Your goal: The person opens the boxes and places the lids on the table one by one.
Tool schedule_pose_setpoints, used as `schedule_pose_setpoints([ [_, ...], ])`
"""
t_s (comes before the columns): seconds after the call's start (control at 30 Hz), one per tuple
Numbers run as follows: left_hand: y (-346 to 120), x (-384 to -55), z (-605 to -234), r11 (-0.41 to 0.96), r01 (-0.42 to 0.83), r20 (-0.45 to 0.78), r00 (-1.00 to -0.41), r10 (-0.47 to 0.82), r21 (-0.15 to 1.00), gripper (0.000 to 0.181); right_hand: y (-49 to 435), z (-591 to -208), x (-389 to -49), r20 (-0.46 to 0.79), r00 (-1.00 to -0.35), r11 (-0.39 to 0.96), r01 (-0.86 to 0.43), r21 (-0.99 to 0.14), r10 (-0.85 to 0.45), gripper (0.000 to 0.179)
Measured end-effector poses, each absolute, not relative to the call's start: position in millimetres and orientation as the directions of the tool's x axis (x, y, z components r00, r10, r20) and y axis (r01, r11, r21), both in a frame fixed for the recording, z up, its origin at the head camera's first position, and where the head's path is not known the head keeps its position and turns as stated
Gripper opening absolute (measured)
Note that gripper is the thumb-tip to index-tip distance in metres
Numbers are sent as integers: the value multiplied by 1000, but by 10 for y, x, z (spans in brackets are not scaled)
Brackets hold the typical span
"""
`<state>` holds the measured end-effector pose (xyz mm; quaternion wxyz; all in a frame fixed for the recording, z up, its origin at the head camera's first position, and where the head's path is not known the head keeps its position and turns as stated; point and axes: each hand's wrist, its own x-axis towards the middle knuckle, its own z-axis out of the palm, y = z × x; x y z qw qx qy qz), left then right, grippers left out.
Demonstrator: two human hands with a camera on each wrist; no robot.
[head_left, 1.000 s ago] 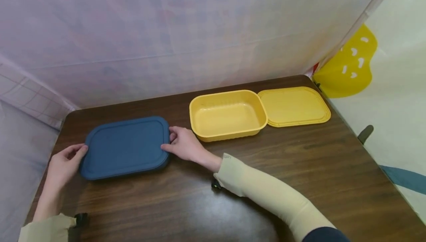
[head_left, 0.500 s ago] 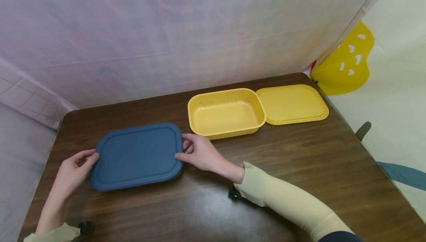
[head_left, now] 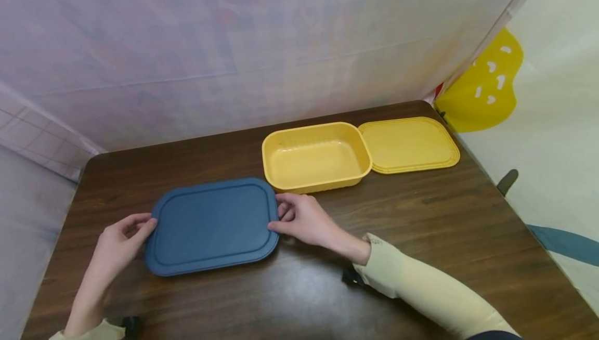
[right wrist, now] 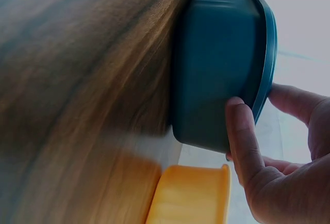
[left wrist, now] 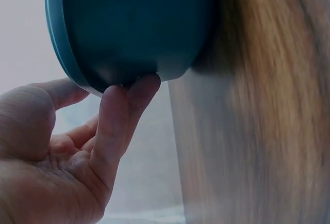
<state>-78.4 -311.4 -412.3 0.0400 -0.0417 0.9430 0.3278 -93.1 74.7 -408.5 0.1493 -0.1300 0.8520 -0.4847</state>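
Observation:
A dark blue lunch box with its lid on [head_left: 212,228] is between my two hands at the left of the table. My left hand [head_left: 119,244] grips its left end, thumb at the lid's edge and fingertips against the side wall. On the opposite end, my right hand [head_left: 309,220] holds the box the same way, thumb on the lid rim and fingers along the wall. The right wrist view shows the box's deep side [right wrist: 219,74] close over the wood. Behind the right hand stands an uncovered yellow box [head_left: 318,160] with nothing in it.
A flat yellow lid [head_left: 409,145] lies right of the yellow box, at its rim. The brown wooden table [head_left: 421,236] has its back edge near a hanging pale curtain [head_left: 224,43]. Another cloth with a yellow print [head_left: 489,88] hangs on the right.
Both hands have carried the blue lunch box to the right and slightly nearer the person, bringing its right end close to the yellow box. The grips look the same.

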Motion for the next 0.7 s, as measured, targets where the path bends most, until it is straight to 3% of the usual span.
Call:
schedule_pose_setpoints([
  [0.7, -2739, -719, -4070, 685, -179, -242, -970, -4, 706, 54, 1149, -4056, -944, -147, -929, 561, -75, -824, -340, 57],
])
